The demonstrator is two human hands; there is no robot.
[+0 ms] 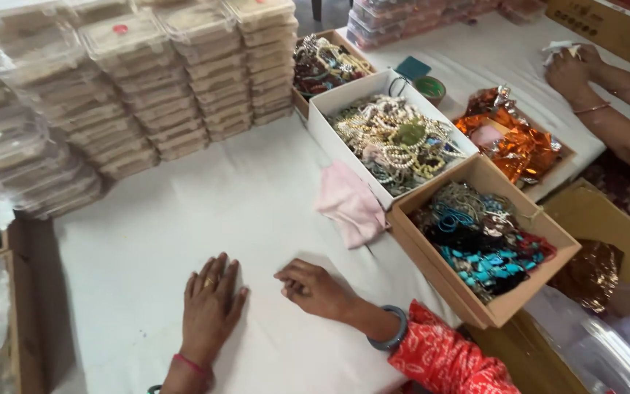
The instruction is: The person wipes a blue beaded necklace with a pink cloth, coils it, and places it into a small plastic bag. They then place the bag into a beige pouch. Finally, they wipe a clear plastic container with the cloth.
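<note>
Both hands lie on the white cloth (184, 219) that covers the worktop, and neither has hold of anything. The left hand (211, 303) is flat, palm down, fingers spread a little, a ring on one finger and a red thread at the wrist. The right hand (313, 287) rests just beside it, apart by a small gap, its fingers loosely curled under so the knuckles face up; a grey bangle (394, 330) sits on that wrist above a red patterned sleeve (450, 361).

Near the right hand, further up the cloth, a pink rag (350, 202) lies crumpled, touching the side of a white box (324, 120) heaped with pale bead bracelets. Next to that, closer to the person, a brown cardboard box (432, 259) holds darker jewellery, with turquoise pieces at the near end. A third box (326, 64) of mixed beads stands behind the white one, beside a small green tin (429, 88).

Well apart from the hands, at the far left, stacks of clear plastic cases (140, 80) rise in several columns. More such cases (402, 18) line the far edge. To the right, crinkled orange foil (515, 142) lies on the worktop, and beyond it another person's hands (569, 69) are busy with something white; what it is I cannot tell
</note>
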